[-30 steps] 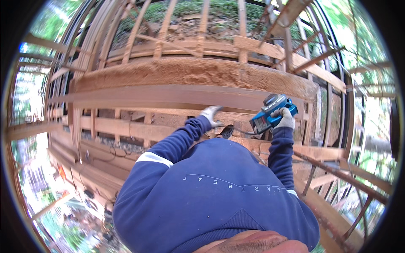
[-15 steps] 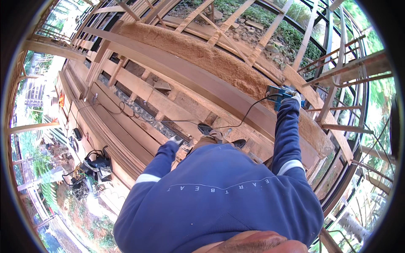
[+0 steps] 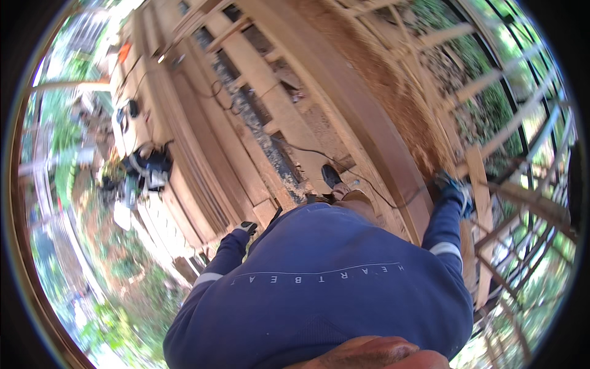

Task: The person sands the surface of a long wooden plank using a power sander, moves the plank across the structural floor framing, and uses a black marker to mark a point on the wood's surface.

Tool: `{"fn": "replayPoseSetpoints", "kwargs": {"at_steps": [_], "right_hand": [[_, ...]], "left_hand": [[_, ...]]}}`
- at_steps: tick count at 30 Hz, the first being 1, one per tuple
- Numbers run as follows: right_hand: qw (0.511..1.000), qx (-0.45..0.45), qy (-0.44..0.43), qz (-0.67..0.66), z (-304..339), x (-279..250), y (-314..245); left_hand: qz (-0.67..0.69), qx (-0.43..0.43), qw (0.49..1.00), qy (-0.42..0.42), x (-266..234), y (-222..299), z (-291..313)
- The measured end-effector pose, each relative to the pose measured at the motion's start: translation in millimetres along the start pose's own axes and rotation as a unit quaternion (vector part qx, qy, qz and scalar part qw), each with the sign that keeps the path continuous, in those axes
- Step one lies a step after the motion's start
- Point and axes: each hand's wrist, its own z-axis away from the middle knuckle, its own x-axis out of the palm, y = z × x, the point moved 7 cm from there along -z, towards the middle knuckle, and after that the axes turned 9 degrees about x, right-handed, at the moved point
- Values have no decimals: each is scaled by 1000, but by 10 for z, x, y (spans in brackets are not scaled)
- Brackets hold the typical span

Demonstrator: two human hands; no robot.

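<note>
My right hand (image 3: 456, 192), in a pale glove, is closed round a blue electric planer (image 3: 448, 179) near the right end of a long reddish-brown beam (image 3: 362, 114). My arm and hand hide part of the planer. From it a dark cord (image 3: 375, 192) runs left across the timber. My left hand (image 3: 247, 227), gloved in pale grey with dark fingers, hangs low beside my left side, near the stacked boards. Its fingers look loosely extended with nothing visible in them, though the hand is small and slightly blurred.
Heaped sawdust (image 3: 393, 80) lies along the beam's far side. Long boards (image 3: 203, 135) are stacked to my left, with a dark bag of gear (image 3: 150, 167) beyond them. Gaps show between the planks near my shoe (image 3: 330, 176). Wooden framing (image 3: 522, 197) stands at right.
My view and body have turned, so the beam now runs more steeply up the picture. My right hand with the planer appears lower and farther right. My left hand sits lower, closer to my side.
</note>
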Motion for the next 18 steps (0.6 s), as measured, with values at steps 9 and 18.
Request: {"fn": "replayPoseSetpoints", "kwargs": {"at_steps": [9,18], "right_hand": [[966,247,59,-38,405,38,-490],[959,-91,260,-63,1425,138,-3869]], "left_hand": [[106,47,986,116,330,91,-12],[269,-66,927,251,-54,-444,-411]]}}
